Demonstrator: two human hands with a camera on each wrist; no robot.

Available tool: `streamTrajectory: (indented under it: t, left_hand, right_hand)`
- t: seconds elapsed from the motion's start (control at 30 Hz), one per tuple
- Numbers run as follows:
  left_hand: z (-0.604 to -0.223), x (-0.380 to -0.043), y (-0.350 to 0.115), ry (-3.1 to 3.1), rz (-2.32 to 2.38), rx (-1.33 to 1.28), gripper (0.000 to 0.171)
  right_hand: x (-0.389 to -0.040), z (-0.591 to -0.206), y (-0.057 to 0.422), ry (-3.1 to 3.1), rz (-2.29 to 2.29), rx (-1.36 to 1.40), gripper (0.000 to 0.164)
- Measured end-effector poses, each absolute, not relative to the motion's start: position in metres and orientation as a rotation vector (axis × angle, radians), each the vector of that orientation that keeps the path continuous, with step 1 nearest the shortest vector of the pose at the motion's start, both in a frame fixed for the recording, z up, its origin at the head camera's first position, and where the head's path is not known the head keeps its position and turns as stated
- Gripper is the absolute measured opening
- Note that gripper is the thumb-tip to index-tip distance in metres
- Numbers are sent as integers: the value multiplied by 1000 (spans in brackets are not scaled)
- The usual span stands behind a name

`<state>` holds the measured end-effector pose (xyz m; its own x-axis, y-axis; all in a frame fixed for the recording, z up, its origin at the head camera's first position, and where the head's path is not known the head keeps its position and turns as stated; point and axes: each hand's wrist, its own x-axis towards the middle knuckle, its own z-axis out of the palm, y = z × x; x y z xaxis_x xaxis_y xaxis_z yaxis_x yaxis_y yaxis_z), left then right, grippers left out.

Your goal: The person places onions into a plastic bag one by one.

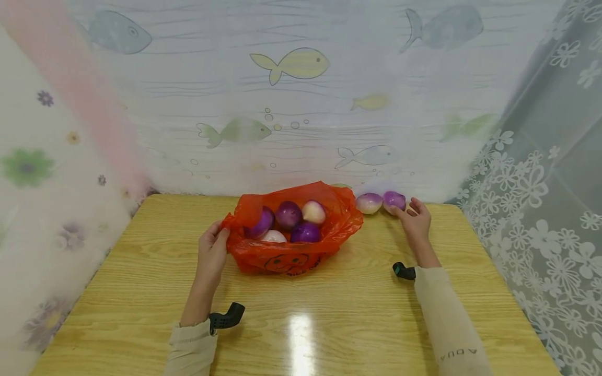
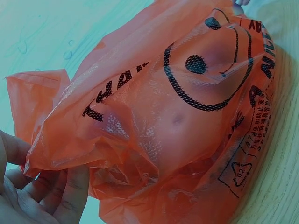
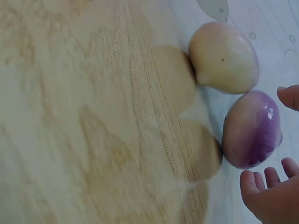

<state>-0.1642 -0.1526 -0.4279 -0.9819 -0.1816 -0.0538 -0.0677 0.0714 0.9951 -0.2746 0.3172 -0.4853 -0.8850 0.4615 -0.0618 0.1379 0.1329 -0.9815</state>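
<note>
My left hand (image 1: 213, 248) pinches the left edge of a red plastic bag (image 1: 282, 261), whose mouth gapes on the table. Inside lie several purple and white onions (image 1: 289, 214). In the left wrist view, thumb and fingers hold a crumpled fold of the bag (image 2: 140, 154), printed in black with a face. Beyond the bag's right side, a pale onion (image 1: 369, 203) and a purple onion (image 1: 394, 202) sit side by side. My right hand (image 1: 417, 222) is beside the purple onion. In the right wrist view its thumb and fingers are spread, with small gaps to that onion (image 3: 252, 130).
The wooden table (image 1: 141, 271) backs onto a wall sheet (image 1: 301, 104) printed with fish. A flowered curtain (image 1: 541, 235) hangs along the right side, and a patterned sheet (image 1: 56, 209) along the left. Black wrist devices are on both arms.
</note>
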Motion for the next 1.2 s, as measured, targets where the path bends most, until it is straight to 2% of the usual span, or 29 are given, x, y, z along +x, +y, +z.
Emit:
streamTrajectory:
  t: [0.3, 0.47, 1.2]
  left_hand:
    - [-429, -164, -153, -2235, -2072, 266, 38]
    - [-429, -165, -153, -2218, -2087, 267, 36]
    - [-431, -165, -152, -2191, -2083, 241, 33]
  right_hand:
    - [-281, -483, 320, -2308, 1887, -562, 102]
    - [-287, -484, 322, -2391, 1900, -542, 108]
    - [-295, -488, 324, -2472, 1824, -465, 101]
